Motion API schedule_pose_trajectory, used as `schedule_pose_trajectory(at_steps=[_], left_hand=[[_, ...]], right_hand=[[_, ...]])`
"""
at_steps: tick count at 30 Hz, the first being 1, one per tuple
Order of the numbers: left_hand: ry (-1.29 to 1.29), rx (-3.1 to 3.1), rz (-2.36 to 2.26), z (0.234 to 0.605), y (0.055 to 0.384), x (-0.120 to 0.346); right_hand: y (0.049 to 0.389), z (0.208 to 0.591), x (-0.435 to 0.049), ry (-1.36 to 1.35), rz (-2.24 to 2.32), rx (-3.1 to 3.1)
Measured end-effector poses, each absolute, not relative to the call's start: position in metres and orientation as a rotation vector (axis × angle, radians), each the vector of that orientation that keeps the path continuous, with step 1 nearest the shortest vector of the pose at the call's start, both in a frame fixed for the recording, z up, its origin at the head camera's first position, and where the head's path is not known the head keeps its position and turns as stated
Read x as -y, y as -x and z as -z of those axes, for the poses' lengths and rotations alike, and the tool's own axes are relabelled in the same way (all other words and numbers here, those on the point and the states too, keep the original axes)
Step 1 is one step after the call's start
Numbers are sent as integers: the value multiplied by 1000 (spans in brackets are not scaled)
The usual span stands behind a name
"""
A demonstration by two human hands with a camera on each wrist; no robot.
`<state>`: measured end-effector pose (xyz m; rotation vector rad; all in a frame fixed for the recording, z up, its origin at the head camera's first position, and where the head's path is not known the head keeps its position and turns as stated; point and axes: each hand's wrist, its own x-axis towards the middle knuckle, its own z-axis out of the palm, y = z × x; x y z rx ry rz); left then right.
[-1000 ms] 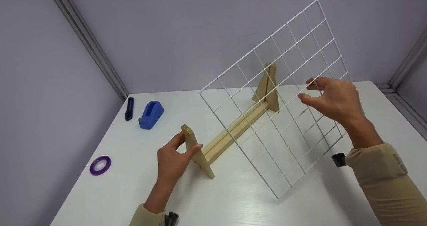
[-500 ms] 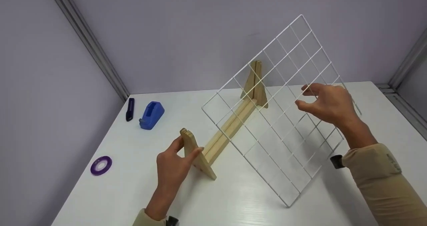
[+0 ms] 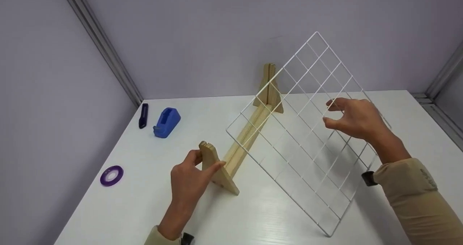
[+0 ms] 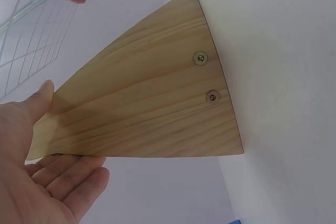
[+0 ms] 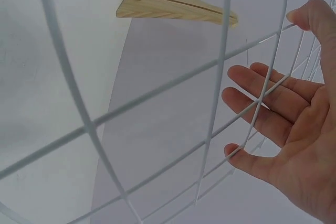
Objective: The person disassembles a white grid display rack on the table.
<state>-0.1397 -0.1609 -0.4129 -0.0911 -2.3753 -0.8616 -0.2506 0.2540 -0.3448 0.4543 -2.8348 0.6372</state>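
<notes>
A white wire grid panel (image 3: 275, 180) stands on a slant, one corner up, in front of the right part of the wooden stand (image 3: 236, 157). My right hand (image 3: 356, 118) grips it near its right side; in the right wrist view, wires (image 5: 90, 128) cross over the fingers. The stand has a grooved crossbar between two upright end boards. With thumb and fingers, my left hand (image 3: 190, 180) pinches the top of the near end board (image 4: 131, 87), whose outer face shows two screws. Whether the panel's lowest corner touches the table cannot be told.
On the left of the white table (image 3: 144, 209) lie a dark cutter knife (image 3: 143, 115), a blue tape dispenser (image 3: 167, 123) and a purple ring-shaped roll (image 3: 111, 175). Grey walls (image 3: 202, 39) close in the back and sides.
The panel has turned, its upper corner dropping leftward and its lowest corner coming nearer. The stand's far end has swung left, while the left hand keeps hold of the near end.
</notes>
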Motion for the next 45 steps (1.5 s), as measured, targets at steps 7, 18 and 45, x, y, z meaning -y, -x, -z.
schedule_pose_trajectory(at_steps=[7,18,45], left_hand=[[59,2403,843,409,136,161],[51,2374,937,413,132,165],[103,2272,893,420,125,160]], right_hand=[[254,350,-252,-525,-636,2871],[257,357,-251,-613,-606,2943],[269,374,-240,-770,-472,3053]])
